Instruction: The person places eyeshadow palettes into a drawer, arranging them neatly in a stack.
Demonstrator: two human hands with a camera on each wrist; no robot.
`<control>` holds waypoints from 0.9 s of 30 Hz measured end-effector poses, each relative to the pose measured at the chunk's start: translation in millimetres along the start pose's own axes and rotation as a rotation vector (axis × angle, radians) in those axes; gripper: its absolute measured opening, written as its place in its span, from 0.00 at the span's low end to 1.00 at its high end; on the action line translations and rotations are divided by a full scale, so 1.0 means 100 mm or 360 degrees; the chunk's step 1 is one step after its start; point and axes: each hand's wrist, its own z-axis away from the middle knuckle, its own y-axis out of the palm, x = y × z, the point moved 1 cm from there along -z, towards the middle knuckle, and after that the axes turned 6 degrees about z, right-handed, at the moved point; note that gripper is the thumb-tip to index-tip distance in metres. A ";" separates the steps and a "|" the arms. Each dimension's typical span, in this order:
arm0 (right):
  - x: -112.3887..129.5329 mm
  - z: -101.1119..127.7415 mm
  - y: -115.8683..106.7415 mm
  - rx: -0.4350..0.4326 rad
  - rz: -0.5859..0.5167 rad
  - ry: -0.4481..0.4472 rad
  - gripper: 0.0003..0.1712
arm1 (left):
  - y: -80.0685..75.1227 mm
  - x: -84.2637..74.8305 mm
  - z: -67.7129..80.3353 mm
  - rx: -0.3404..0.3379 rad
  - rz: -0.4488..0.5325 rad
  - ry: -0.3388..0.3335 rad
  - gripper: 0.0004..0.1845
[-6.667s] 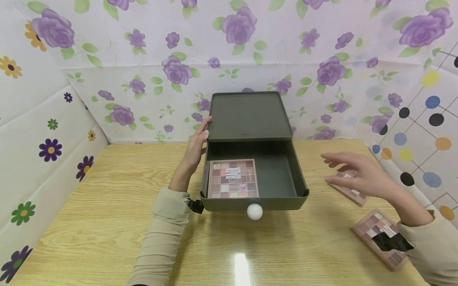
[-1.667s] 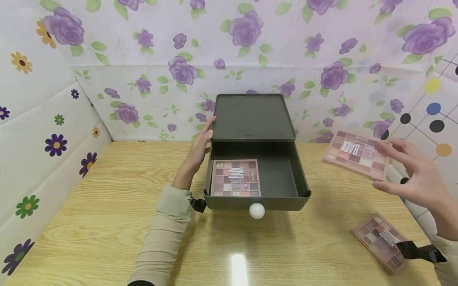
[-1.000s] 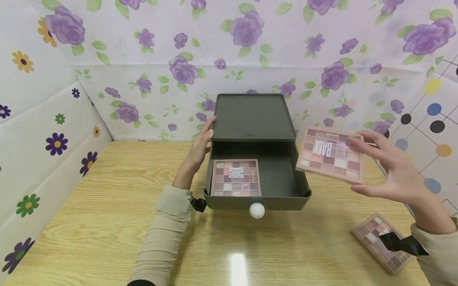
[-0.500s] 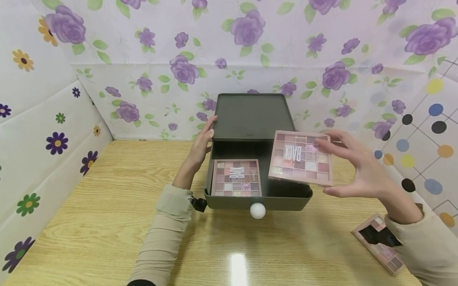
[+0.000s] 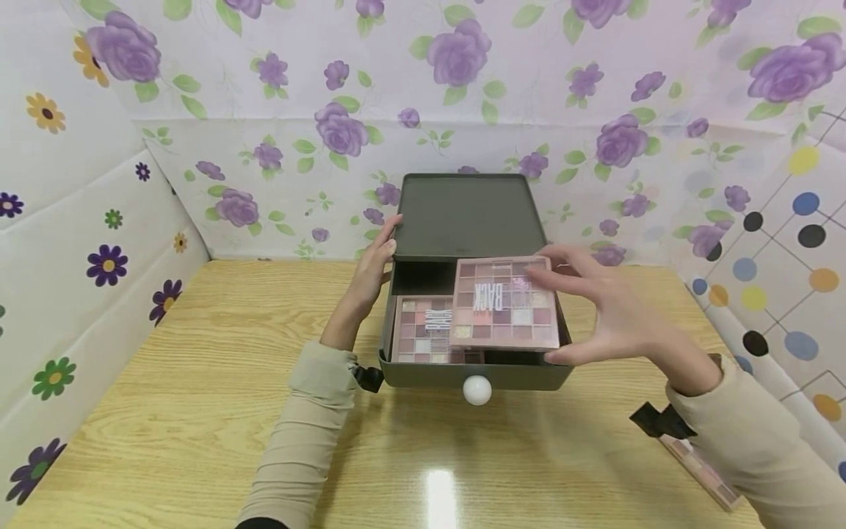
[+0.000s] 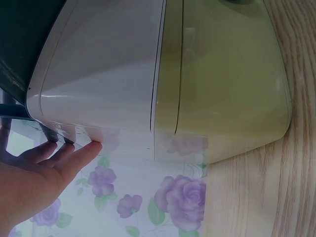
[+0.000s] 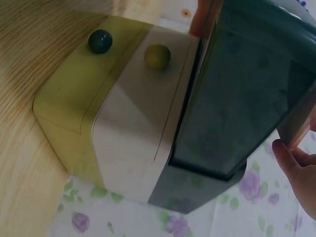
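My right hand grips an eyeshadow palette by its right end, thumb at the near edge and fingers at the far. The palette hangs over the right side of the pulled-out dark green drawer, partly covering another palette lying in its left side. On the left of the drawer unit, my left hand rests with extended fingers; the left wrist view shows fingertips against the white tier. A white knob sits on the drawer's front.
A third palette lies on the wooden table at the right, mostly hidden by my right sleeve. Below the dark drawer are white and yellow-green tiers with round knobs. A flowered cloth hangs behind the unit.
My right hand picked up the palette from the table's right side and carried it left to over the drawer. The left hand stays at the unit's side.
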 end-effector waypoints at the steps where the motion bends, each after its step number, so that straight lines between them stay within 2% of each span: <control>1: 0.01 -0.03 0.02 0.0020 0.0001 0.0002 0.50 | 0.00 0.00 0.00 -0.0001 -0.0001 0.0001 0.32; 11: 0.06 -0.26 0.19 0.0160 0.0012 0.0032 0.50 | 0.00 0.00 0.00 -0.0017 0.0004 -0.0011 0.32; 20: 0.12 -0.44 0.31 0.0391 -0.0034 0.0175 0.50 | 0.00 0.00 0.01 -0.0003 0.0031 0.0001 0.32; 27: 0.14 -0.54 0.44 0.0450 -0.0066 0.0124 0.51 | 0.00 0.01 0.01 0.0004 0.0024 0.0004 0.32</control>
